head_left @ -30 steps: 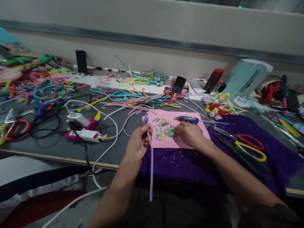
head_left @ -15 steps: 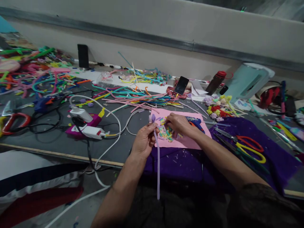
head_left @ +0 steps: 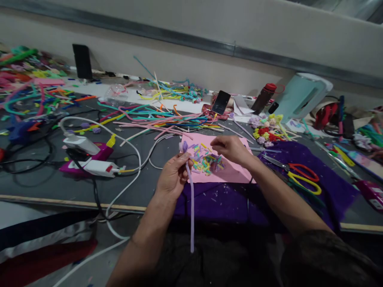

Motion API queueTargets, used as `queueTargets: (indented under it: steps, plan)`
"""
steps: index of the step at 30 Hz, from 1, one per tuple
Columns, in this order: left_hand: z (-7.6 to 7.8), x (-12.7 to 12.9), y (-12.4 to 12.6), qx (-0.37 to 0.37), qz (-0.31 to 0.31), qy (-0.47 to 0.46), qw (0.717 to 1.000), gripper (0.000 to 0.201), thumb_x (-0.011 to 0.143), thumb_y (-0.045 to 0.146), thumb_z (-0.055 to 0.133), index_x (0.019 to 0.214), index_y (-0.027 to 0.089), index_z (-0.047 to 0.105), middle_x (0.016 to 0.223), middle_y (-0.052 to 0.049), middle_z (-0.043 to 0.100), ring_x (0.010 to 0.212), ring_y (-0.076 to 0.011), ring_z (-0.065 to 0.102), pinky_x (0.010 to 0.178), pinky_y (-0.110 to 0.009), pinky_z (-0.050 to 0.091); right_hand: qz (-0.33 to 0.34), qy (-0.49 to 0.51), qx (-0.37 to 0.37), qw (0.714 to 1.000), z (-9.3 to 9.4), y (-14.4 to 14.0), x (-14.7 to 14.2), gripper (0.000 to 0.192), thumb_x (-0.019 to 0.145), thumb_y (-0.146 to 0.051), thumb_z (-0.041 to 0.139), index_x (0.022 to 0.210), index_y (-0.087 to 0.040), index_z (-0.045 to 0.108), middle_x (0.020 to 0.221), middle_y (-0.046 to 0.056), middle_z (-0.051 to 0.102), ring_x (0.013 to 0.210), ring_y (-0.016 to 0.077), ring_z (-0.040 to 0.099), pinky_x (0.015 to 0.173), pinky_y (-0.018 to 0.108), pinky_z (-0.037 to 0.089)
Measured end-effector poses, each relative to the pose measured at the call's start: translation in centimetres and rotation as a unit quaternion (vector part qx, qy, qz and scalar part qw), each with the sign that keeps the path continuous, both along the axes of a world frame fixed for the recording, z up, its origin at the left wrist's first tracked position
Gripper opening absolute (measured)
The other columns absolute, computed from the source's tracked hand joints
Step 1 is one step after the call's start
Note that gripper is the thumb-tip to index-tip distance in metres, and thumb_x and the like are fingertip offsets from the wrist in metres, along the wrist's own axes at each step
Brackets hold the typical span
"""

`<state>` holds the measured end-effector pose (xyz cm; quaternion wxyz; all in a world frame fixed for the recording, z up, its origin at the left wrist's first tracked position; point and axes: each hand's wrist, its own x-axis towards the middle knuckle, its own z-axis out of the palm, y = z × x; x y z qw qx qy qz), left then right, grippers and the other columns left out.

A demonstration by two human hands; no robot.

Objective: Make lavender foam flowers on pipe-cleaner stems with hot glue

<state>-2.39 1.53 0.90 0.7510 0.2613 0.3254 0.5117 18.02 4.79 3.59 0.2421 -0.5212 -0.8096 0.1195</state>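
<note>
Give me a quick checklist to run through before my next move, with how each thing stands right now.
1. Left hand grips the stem: ok, pinched just below the flower.
2. Stem hangs free: ok, it drops nearly straight below the hand.
3. Right hand has a piece between its fingers: cannot tell, they are too small and dark.
4. Cut pieces sorted by colour: not ok, they lie mixed on the pink sheet.
5. Scissors clear of both hands: ok, on the purple cloth to the right.
6. White cable clear of the left hand: ok, there is a gap between them.
</note>
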Motion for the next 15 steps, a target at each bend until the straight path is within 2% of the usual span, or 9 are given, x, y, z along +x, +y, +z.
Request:
queueTargets:
  steps: [4,7,11,13,15]
  plan:
    - [0.0,0.0,0.0,0.001,-0.005,0.002,1.0,0.016,0.065,0.023,0.066,0.071,0.013,0.055,0.053,0.004,0.058,0.031,0.0008,0.037,0.027,-0.009,0.025,-0.026,-0.106,-0.02,0.994,-1.2,-1.3,1.7,0.017,0.077,-0.015,0.052,0.078,-0.018,0.068,0.077,0.003,0.069,0.071,0.0156,0.061,0.062,0.023,0.039]
    - [-0.1,0.0,0.1,0.0,-0.011,0.006,1.0,0.016,0.065,0.022,0.067,0.071,0.013,0.055,0.053,0.004,0.058,0.03,0.0007,0.037,0.026,-0.009,0.024,-0.001,-0.118,-0.055,0.991,-1.9,-2.1,2.0,0.019,0.077,-0.016,0.053,0.085,-0.02,0.069,0.084,0.004,0.07,0.08,0.0173,0.062,0.068,0.024,0.041]
    - [0.0,0.2,0.0,-0.003,-0.029,0.027,0.999,0.016,0.064,0.023,0.067,0.07,0.014,0.055,0.052,0.005,0.057,0.03,0.0004,0.038,0.027,-0.01,0.025,0.049,0.036,-0.037,0.997,-1.9,-2.4,1.5,0.028,0.081,-0.017,0.051,0.105,-0.021,0.063,0.099,0.005,0.067,0.088,0.0164,0.06,0.073,0.026,0.044]
    - [0.1,0.4,-0.1,-0.013,-0.045,0.045,0.998,0.017,0.064,0.024,0.068,0.069,0.014,0.055,0.051,0.005,0.057,0.03,0.0003,0.039,0.027,-0.01,0.026,0.021,0.146,-0.026,0.989,-1.7,-2.5,1.2,0.025,0.081,-0.021,0.052,0.103,-0.019,0.063,0.096,0.005,0.067,0.082,0.0155,0.061,0.069,0.026,0.046]
    - [0.1,0.7,-0.3,-0.023,-0.068,0.058,0.996,0.018,0.063,0.024,0.069,0.067,0.013,0.055,0.05,0.005,0.056,0.03,0.0005,0.039,0.027,-0.009,0.025,-0.007,0.248,-0.063,0.967,-1.5,-2.9,0.8,0.021,0.079,-0.026,0.055,0.095,-0.017,0.065,0.086,0.004,0.067,0.068,0.0134,0.061,0.06,0.025,0.047]
